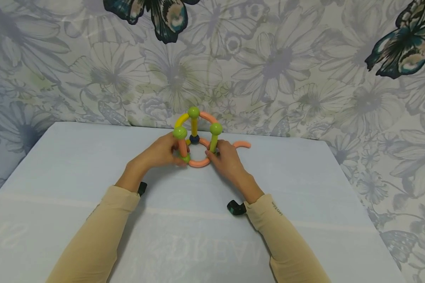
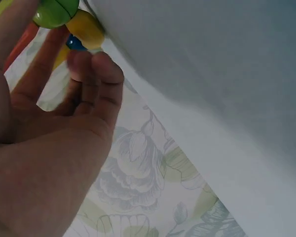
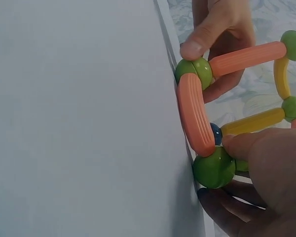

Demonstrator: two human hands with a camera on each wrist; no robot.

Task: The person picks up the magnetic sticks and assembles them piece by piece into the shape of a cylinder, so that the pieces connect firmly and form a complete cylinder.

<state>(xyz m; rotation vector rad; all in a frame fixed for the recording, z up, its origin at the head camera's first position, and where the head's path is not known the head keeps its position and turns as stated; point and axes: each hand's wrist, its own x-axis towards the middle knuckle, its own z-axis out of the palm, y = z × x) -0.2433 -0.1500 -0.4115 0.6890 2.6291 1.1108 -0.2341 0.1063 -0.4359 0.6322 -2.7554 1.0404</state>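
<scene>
A frame of magnetic rods and balls (image 1: pixel 199 163) stands near the table's far edge. Curved coral and yellow rods form its lower and upper rings, joined by upright rods. Green balls (image 1: pixel 193 112) mark the top corners, and a dark blue ball (image 1: pixel 194 139) is low at the back. My left hand (image 1: pixel 159 152) holds the lower left corner, its thumb on a green ball (image 3: pixel 193 71) in the right wrist view. On the other side, my right hand (image 1: pixel 230 162) grips the upright green rod (image 1: pixel 213 144) by the lower right green ball (image 3: pixel 213 170).
A loose curved coral rod (image 1: pixel 242 144) lies just right of my right hand. The white-covered table (image 1: pixel 287 177) ends at a wall (image 1: pixel 276 78) with floral and butterfly paper, close behind the frame.
</scene>
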